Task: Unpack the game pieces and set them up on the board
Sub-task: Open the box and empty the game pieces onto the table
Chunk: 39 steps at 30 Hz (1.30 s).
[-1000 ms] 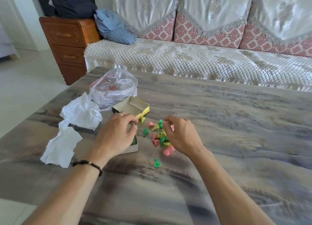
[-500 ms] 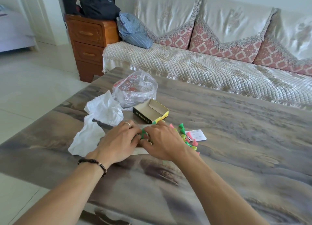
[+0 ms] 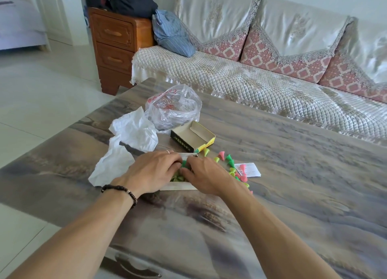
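Plastic cone pieces (image 3: 222,154), light and slippery, likely pinch best at their tips. Left hand (image 3: 150,172) and right hand (image 3: 206,175) meet over the box tray (image 3: 178,186) mid-frame, grip unclear; more cones scatter rightward on the worktop (image 3: 293,174).

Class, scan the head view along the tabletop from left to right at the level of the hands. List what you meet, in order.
crumpled white paper → left hand → right hand → loose cone-shaped game pieces → small printed slip
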Each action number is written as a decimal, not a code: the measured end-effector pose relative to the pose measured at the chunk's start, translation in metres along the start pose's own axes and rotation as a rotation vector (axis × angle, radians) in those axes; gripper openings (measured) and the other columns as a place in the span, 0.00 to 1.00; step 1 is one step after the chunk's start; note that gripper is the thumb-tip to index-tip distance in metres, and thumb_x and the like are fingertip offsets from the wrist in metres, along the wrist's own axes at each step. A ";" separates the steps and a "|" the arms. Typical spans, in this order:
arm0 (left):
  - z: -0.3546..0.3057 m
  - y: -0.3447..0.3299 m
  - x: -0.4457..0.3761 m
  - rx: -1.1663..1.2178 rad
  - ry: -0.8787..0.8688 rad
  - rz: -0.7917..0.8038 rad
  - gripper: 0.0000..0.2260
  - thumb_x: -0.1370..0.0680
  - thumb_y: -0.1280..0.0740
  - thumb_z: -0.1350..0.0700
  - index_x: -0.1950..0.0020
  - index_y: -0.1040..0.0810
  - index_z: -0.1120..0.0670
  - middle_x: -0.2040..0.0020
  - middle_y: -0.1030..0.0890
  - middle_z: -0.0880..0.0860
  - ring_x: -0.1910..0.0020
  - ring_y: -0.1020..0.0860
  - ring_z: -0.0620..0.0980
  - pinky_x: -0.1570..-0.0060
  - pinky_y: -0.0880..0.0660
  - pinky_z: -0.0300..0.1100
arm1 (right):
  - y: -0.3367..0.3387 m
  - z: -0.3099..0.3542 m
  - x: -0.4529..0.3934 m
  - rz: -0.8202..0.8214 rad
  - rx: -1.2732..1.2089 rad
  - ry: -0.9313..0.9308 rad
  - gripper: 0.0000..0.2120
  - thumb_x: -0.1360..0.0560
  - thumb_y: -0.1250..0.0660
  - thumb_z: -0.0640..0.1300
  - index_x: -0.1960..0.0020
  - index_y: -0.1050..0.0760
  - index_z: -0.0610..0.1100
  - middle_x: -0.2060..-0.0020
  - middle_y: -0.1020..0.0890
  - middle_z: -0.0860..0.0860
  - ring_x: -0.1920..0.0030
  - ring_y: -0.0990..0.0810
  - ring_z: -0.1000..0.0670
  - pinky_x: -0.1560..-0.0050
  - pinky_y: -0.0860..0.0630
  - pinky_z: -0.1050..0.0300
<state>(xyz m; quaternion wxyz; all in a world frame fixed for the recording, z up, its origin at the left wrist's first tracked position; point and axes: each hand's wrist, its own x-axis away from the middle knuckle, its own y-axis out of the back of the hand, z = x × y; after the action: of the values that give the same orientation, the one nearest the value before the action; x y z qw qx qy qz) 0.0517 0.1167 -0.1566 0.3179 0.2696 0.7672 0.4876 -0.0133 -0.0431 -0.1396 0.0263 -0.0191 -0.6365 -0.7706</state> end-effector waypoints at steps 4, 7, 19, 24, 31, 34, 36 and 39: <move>0.001 0.005 -0.003 0.025 -0.008 0.047 0.09 0.20 0.39 0.48 0.43 0.23 0.47 0.49 0.22 0.45 0.47 0.24 0.48 0.51 0.27 0.48 | 0.011 -0.003 -0.003 0.048 -0.037 0.016 0.13 0.21 0.39 0.53 0.53 0.26 0.42 0.56 0.20 0.44 0.54 0.22 0.43 0.59 0.29 0.52; 0.001 0.006 -0.005 0.005 -0.019 0.020 0.09 0.21 0.38 0.48 0.44 0.22 0.46 0.49 0.20 0.45 0.49 0.23 0.48 0.53 0.26 0.47 | 0.017 -0.004 -0.005 0.054 -0.016 0.020 0.10 0.23 0.37 0.49 0.50 0.23 0.43 0.56 0.19 0.45 0.55 0.22 0.44 0.55 0.23 0.47; -0.006 0.003 -0.009 -0.061 -0.051 -0.075 0.08 0.20 0.40 0.52 0.51 0.22 0.52 0.55 0.22 0.50 0.54 0.23 0.52 0.62 0.35 0.41 | 0.029 0.003 -0.011 0.187 -0.083 -0.025 0.09 0.26 0.35 0.45 0.55 0.18 0.40 0.59 0.16 0.44 0.57 0.19 0.45 0.53 0.21 0.48; -0.005 0.005 -0.011 0.004 -0.017 -0.156 0.10 0.19 0.40 0.52 0.50 0.21 0.54 0.57 0.24 0.51 0.58 0.22 0.52 0.62 0.29 0.44 | 0.030 0.003 -0.009 0.119 -0.186 -0.023 0.08 0.27 0.32 0.43 0.54 0.18 0.40 0.60 0.16 0.45 0.58 0.19 0.46 0.58 0.23 0.54; -0.020 0.016 -0.017 0.132 -0.026 -0.207 0.11 0.20 0.38 0.53 0.54 0.21 0.59 0.61 0.21 0.53 0.60 0.24 0.51 0.58 0.27 0.50 | 0.037 -0.028 0.015 -0.198 -0.668 -0.171 0.05 0.28 0.34 0.33 0.56 0.20 0.39 0.71 0.19 0.44 0.73 0.21 0.50 0.71 0.24 0.58; -0.050 0.013 -0.022 0.156 -0.113 -0.197 0.10 0.20 0.39 0.53 0.56 0.23 0.56 0.62 0.24 0.51 0.60 0.24 0.51 0.61 0.30 0.48 | 0.044 -0.067 0.045 -0.356 -0.798 -0.276 0.05 0.28 0.32 0.32 0.57 0.19 0.39 0.74 0.22 0.46 0.77 0.23 0.52 0.75 0.26 0.60; -0.075 0.002 -0.025 0.118 -0.190 -0.151 0.09 0.20 0.40 0.51 0.51 0.23 0.53 0.56 0.23 0.51 0.55 0.23 0.54 0.59 0.29 0.48 | 0.042 -0.094 0.070 -0.375 -0.770 -0.357 0.05 0.29 0.31 0.33 0.58 0.19 0.41 0.76 0.21 0.48 0.77 0.25 0.52 0.75 0.28 0.60; -0.104 -0.019 -0.029 0.003 -0.284 -0.059 0.08 0.20 0.39 0.50 0.47 0.23 0.50 0.51 0.23 0.50 0.52 0.22 0.55 0.62 0.32 0.46 | 0.029 -0.117 0.093 -0.310 -0.699 -0.470 0.05 0.30 0.33 0.33 0.60 0.19 0.41 0.76 0.21 0.45 0.78 0.26 0.52 0.72 0.29 0.56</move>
<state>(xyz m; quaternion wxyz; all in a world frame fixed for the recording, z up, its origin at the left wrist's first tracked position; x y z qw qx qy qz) -0.0096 0.0280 -0.1339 0.4371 0.3136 0.7228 0.4339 -0.1035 -0.1647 -0.1273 -0.2431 -0.1057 -0.3221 -0.9088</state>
